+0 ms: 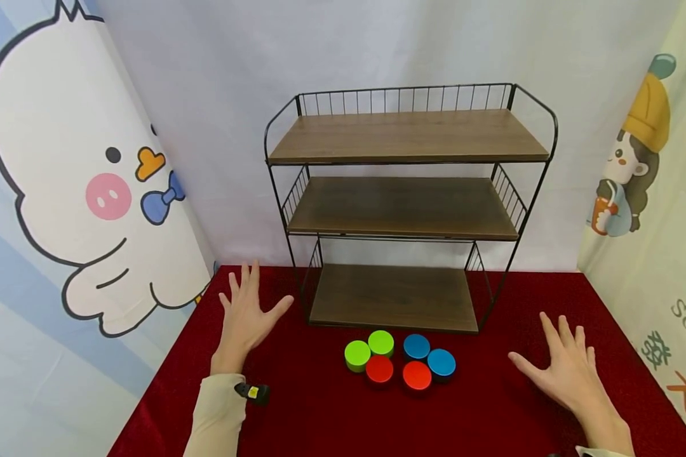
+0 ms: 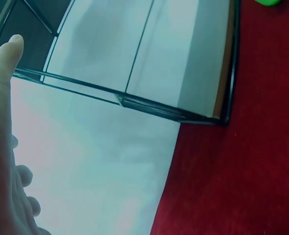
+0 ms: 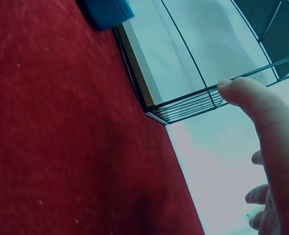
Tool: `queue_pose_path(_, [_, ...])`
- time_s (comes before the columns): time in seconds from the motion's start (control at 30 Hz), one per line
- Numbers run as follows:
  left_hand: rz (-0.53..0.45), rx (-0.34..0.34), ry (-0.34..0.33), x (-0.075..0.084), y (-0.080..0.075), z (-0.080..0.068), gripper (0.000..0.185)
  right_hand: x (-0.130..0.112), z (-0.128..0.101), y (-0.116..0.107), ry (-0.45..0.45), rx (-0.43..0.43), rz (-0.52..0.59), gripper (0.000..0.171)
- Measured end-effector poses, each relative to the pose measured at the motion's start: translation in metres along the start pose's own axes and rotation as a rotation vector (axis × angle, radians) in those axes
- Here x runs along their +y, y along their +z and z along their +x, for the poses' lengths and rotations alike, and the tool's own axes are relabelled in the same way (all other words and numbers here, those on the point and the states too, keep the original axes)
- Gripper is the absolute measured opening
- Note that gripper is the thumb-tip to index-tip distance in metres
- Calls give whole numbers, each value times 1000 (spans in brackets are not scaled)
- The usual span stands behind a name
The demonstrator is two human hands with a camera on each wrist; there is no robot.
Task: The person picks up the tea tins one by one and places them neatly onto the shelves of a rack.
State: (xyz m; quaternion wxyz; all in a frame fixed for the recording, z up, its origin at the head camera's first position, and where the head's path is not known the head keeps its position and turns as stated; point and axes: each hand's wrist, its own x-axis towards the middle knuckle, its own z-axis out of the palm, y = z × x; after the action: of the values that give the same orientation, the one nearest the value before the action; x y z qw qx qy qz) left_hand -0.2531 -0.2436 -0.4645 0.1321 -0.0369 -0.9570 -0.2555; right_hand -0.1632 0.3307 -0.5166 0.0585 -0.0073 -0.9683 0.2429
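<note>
My left hand [image 1: 246, 324] is spread over the left side of the red cloth, its fingers straight and holding nothing. Over on the right side, my right hand [image 1: 571, 374] is likewise spread, with nothing in it. Between the hands, several round discs like caps stand in a cluster: two green discs [image 1: 357, 355], two red discs [image 1: 416, 376] and two blue discs [image 1: 441, 363]. Part of a blue disc [image 3: 105, 12] shows at the top of the right wrist view. A sliver of a green disc [image 2: 268, 1] appears in the left wrist view's top corner.
Behind the discs stands a three-tier rack [image 1: 403, 206] with brown boards and a black wire frame. Red cloth [image 1: 331, 419] covers the table. A white curtain [image 1: 240, 127] hangs at the back, with printed cartoon panels at both sides.
</note>
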Motion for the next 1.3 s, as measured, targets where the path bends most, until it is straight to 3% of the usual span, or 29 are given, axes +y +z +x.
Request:
queue_pose_path(0.47, [-260, 34, 19, 11, 15, 10, 93, -12, -2, 16, -54, -42, 79, 106])
queue_pose_path(0.63, [-323, 42, 25, 15, 21, 14, 89, -20, -4, 23, -73, -91, 113, 105])
queue_pose_path(0.93, [-440, 106, 102, 25, 32, 22, 81, -33, -9, 37, -97, -138, 211, 101])
queue_pose_path(1.3, [-570, 122, 109, 31, 37, 31, 70, -43, -10, 48, -100, -157, 253, 95])
